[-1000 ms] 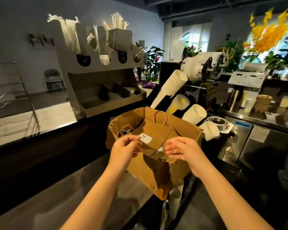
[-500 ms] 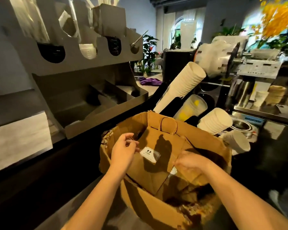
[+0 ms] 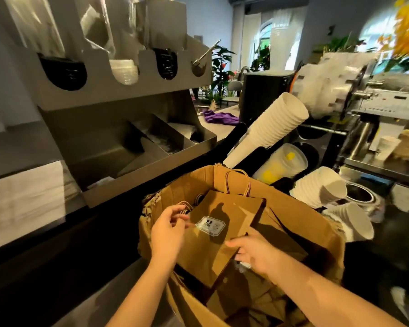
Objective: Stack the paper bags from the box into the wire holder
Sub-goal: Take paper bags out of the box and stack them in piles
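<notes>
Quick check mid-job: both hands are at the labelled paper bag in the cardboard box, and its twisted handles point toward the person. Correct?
Not quite. The head view shows the paper bag with its twisted handles pointing away from the person, toward the far wall of the cardboard box. The rest stands: the left hand and right hand are both at the labelled bag, which lies in the box.

White sticker (image 3: 210, 224) on the top paper bag (image 3: 203, 253), near its left edge, reads "9.9" in bold black (smaller print beneath is too blurred). Nothing else legible.
</notes>
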`<move>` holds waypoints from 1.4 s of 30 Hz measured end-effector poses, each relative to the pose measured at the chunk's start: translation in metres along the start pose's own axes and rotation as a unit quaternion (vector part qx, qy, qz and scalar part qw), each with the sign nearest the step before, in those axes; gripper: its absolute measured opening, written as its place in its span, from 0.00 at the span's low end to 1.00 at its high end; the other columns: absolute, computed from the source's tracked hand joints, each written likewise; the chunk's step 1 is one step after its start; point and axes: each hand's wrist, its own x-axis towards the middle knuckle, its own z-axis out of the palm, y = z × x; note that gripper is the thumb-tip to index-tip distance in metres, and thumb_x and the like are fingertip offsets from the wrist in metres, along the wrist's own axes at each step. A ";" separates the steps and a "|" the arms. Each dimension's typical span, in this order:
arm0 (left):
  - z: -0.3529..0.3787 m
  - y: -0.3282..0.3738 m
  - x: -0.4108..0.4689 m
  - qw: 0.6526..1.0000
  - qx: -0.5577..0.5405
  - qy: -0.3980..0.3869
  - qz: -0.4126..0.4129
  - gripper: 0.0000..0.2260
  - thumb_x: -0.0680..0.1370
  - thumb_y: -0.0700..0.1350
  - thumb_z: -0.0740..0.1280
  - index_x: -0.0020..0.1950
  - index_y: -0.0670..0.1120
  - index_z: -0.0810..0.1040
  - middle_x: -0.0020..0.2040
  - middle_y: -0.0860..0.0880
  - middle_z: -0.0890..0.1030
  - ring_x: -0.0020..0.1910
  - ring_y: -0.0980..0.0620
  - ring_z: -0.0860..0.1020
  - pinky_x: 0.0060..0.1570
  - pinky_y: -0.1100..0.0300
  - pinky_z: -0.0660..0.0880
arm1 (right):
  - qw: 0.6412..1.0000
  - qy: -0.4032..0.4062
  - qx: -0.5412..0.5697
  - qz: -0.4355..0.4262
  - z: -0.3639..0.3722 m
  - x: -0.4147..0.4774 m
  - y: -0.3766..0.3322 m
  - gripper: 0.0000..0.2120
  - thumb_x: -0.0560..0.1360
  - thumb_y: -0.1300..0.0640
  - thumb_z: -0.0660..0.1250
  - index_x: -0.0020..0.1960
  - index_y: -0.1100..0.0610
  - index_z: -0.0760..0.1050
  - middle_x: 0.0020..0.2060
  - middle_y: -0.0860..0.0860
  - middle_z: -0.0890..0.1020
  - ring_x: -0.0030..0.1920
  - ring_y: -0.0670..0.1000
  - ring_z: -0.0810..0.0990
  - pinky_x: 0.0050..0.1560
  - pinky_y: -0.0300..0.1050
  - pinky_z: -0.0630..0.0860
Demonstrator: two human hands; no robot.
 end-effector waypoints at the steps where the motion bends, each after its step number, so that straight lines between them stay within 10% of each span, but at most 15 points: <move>1: -0.001 0.003 -0.002 1.000 0.001 0.007 0.013 0.12 0.79 0.36 0.61 0.54 0.52 0.77 0.45 0.53 0.80 0.43 0.59 0.79 0.50 0.59 0.79 | 1.000 0.004 0.011 -0.008 0.004 0.001 0.000 0.31 0.68 0.72 0.71 0.65 0.51 0.69 0.58 0.55 0.79 0.56 0.55 0.79 0.48 0.48 0.78; 6: -0.003 -0.001 -0.001 0.996 0.060 0.038 0.058 0.12 0.79 0.38 0.61 0.51 0.55 0.78 0.50 0.55 0.79 0.46 0.59 0.77 0.42 0.64 0.75 | 0.992 0.091 -0.001 -0.087 -0.010 -0.011 -0.012 0.22 0.75 0.72 0.59 0.61 0.49 0.70 0.53 0.52 0.79 0.44 0.50 0.75 0.34 0.40 0.69; 12: -0.001 -0.002 0.006 0.994 0.080 -0.071 -0.029 0.21 0.76 0.55 0.67 0.67 0.54 0.67 0.61 0.56 0.73 0.60 0.53 0.73 0.60 0.56 0.71 | 0.984 0.114 0.033 -0.134 -0.035 -0.024 -0.015 0.22 0.79 0.69 0.55 0.68 0.51 0.69 0.57 0.52 0.79 0.51 0.49 0.76 0.40 0.39 0.72; 15: 0.001 -0.002 0.004 0.986 0.023 -0.159 -0.052 0.16 0.75 0.50 0.70 0.59 0.58 0.69 0.55 0.58 0.77 0.55 0.55 0.76 0.57 0.57 0.73 | 0.981 0.102 0.003 -0.163 -0.036 -0.025 -0.022 0.26 0.78 0.70 0.56 0.71 0.50 0.66 0.62 0.50 0.76 0.59 0.50 0.75 0.51 0.43 0.73; 20: -0.002 -0.008 0.007 0.998 -0.023 -0.058 -0.025 0.13 0.79 0.43 0.64 0.60 0.57 0.72 0.56 0.53 0.80 0.57 0.51 0.77 0.60 0.44 0.74 | 0.969 0.097 -0.064 -0.216 -0.046 -0.012 -0.049 0.22 0.75 0.68 0.64 0.67 0.57 0.67 0.51 0.52 0.77 0.53 0.53 0.77 0.53 0.47 0.75; 27: -0.009 -0.003 -0.006 0.997 0.050 0.055 0.028 0.16 0.81 0.42 0.59 0.69 0.50 0.68 0.61 0.50 0.77 0.62 0.49 0.74 0.61 0.51 0.70 | 0.806 0.161 -0.551 -0.147 -0.071 0.022 -0.059 0.22 0.75 0.60 0.57 0.69 0.59 0.63 0.66 0.59 0.68 0.65 0.61 0.69 0.61 0.49 0.69; 34: -0.010 -0.009 -0.002 0.997 0.041 0.069 0.020 0.15 0.81 0.44 0.60 0.67 0.54 0.68 0.58 0.55 0.77 0.58 0.53 0.73 0.57 0.55 0.70 | 0.772 0.165 -0.602 -0.116 -0.065 0.034 -0.044 0.24 0.76 0.57 0.57 0.71 0.58 0.60 0.67 0.58 0.64 0.65 0.60 0.68 0.62 0.52 0.70; 39: -0.009 -0.005 -0.006 0.997 0.035 0.061 0.019 0.14 0.81 0.44 0.59 0.66 0.55 0.69 0.53 0.57 0.75 0.54 0.56 0.73 0.53 0.58 0.70 | 0.606 0.188 -0.758 -0.152 -0.051 0.029 -0.044 0.26 0.76 0.58 0.58 0.73 0.59 0.59 0.71 0.59 0.59 0.71 0.60 0.56 0.67 0.59 0.63; 42: -0.009 -0.004 -0.009 0.997 0.056 0.052 0.027 0.14 0.81 0.44 0.59 0.67 0.55 0.68 0.53 0.57 0.75 0.54 0.56 0.73 0.55 0.58 0.71 | 0.570 0.098 -0.780 -0.238 -0.040 0.052 -0.051 0.34 0.75 0.51 0.65 0.76 0.55 0.53 0.76 0.55 0.51 0.76 0.58 0.46 0.72 0.63 0.52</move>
